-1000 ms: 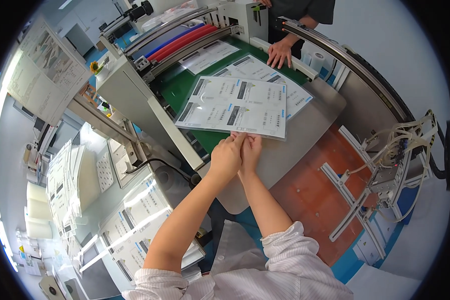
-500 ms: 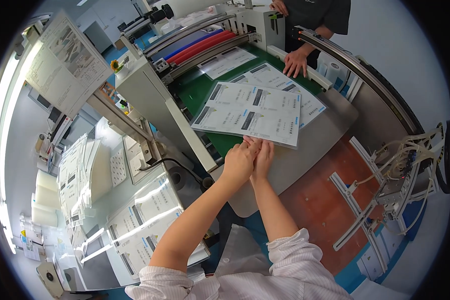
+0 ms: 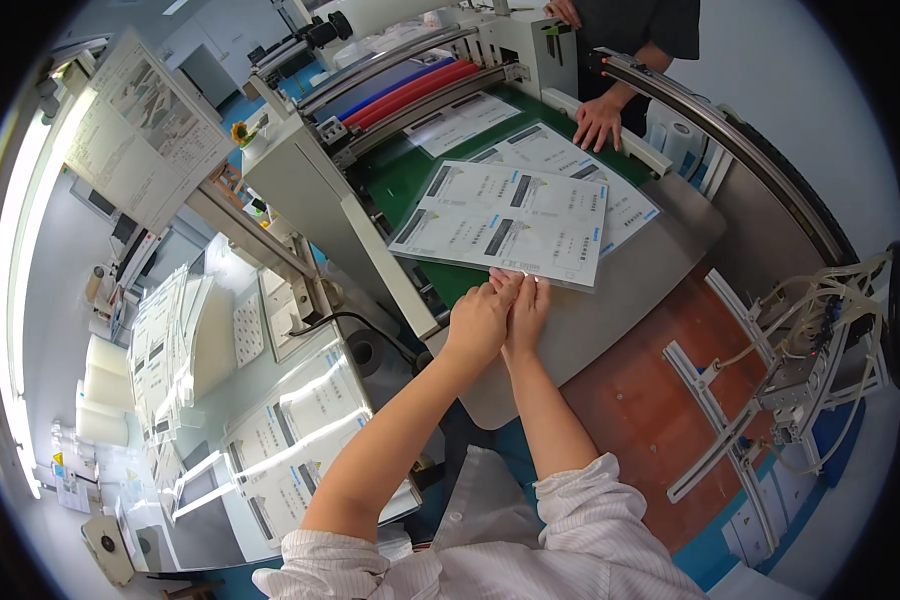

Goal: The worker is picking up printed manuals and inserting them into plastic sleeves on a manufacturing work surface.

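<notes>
My left hand [image 3: 478, 322] and my right hand [image 3: 527, 315] are pressed together at the near edge of a printed plastic-covered sheet [image 3: 500, 215]. Their closed fingertips pinch at that edge; exactly what each finger grips is partly hidden. The sheet lies flat, with several label-like panels in black, blue and white. It overlaps a second printed sheet [image 3: 630, 208] behind and to its right. A third printed sheet [image 3: 460, 120] lies farther back, close to the rollers. All three are on the machine's green belt [image 3: 378, 188], the nearer two reaching over a grey metal plate [image 3: 660, 270].
Red rollers [image 3: 410, 95] and a blue one cross the machine's back. A co-worker's hand [image 3: 598, 120] rests at the belt's right side. A glass-topped table [image 3: 205, 440] at left bears stacked printed sheets [image 3: 160, 345]. A metal frame with tubes [image 3: 790, 370] stands right.
The whole view has shifted slightly to the right and down. My hands stay together at the sheet's near edge, with the sheets in nearly the same place.
</notes>
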Demonstrator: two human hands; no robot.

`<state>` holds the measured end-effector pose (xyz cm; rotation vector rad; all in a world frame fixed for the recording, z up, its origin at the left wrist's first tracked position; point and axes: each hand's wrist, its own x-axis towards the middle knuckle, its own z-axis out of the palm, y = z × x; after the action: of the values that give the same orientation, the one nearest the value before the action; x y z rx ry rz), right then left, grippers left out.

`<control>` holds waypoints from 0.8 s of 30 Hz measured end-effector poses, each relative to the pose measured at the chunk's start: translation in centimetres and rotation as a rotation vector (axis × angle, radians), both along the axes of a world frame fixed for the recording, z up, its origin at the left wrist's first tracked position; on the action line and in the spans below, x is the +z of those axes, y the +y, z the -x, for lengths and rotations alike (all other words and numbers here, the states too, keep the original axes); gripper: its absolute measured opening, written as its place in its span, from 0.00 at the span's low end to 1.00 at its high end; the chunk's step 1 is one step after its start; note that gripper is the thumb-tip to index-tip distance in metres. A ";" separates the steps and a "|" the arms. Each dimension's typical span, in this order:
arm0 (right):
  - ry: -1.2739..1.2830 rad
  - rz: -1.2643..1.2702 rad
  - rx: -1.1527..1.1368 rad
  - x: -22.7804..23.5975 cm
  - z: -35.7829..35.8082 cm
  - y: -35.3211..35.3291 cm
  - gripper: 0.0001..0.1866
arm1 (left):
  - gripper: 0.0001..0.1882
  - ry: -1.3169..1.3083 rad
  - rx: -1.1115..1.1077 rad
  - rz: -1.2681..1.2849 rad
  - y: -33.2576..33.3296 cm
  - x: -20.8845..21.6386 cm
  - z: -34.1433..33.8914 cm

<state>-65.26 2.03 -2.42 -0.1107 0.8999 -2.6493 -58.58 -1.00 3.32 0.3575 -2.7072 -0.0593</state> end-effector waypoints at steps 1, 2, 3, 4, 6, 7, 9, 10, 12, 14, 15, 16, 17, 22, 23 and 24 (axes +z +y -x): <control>-0.006 0.002 0.000 0.0 0.0 0.1 0.12 | 0.24 -0.012 0.006 -0.004 0.1 0.0 0.0; -0.013 0.004 -0.001 0.0 0.0 0.1 0.12 | 0.25 -0.024 0.012 -0.007 0.2 0.0 0.0; -0.015 0.010 0.001 0.1 0.0 0.1 0.12 | 0.25 -0.026 0.014 -0.001 0.2 0.1 0.0; -0.008 0.008 -0.002 0.0 0.0 0.1 0.12 | 0.25 -0.034 0.019 -0.003 0.3 0.2 0.0; -0.005 0.011 -0.005 0.0 0.0 0.1 0.12 | 0.25 -0.045 0.025 0.001 0.5 0.4 0.0; 0.004 0.013 -0.006 -0.1 0.0 0.1 0.12 | 0.26 -0.050 0.038 -0.018 0.5 0.5 0.0; 0.011 0.020 -0.005 -0.1 0.0 0.0 0.11 | 0.27 -0.056 0.053 -0.030 0.6 0.5 -0.4; 0.028 0.013 -0.012 -0.1 0.0 0.0 0.11 | 0.28 -0.083 0.052 -0.039 0.8 0.6 -0.7; 0.046 0.012 -0.011 0.0 -0.2 -0.1 0.10 | 0.28 -0.108 0.060 -0.042 1.0 0.7 -1.6; 0.024 0.027 0.001 0.5 -0.5 -0.2 0.10 | 0.32 -0.162 0.054 -0.081 1.0 0.5 -3.0; 0.030 0.036 0.014 0.7 -0.6 -0.3 0.10 | 0.32 -0.155 0.068 -0.074 1.1 0.4 -4.1; 0.040 -0.002 0.020 0.2 -0.2 0.0 0.10 | 0.30 -0.131 0.018 -0.114 1.8 0.5 -5.1; 0.052 -0.035 0.035 0.1 -0.1 0.1 0.11 | 0.28 -0.104 -0.021 -0.150 2.2 0.6 -6.5; 0.081 -0.038 0.056 1.0 0.2 1.0 0.09 | 0.24 -0.076 -0.039 -0.166 3.9 1.9 -13.5; 0.044 -0.040 0.063 1.1 0.2 0.7 0.09 | 0.22 -0.096 -0.018 -0.235 4.0 2.0 -14.8; 0.010 -0.044 0.069 1.1 0.2 0.5 0.10 | 0.16 -0.041 0.010 -0.296 4.3 2.1 -16.2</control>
<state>-65.44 2.53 -1.29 -0.1412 0.9401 -2.5660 -42.42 3.32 5.46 0.4625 -2.7379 -0.4571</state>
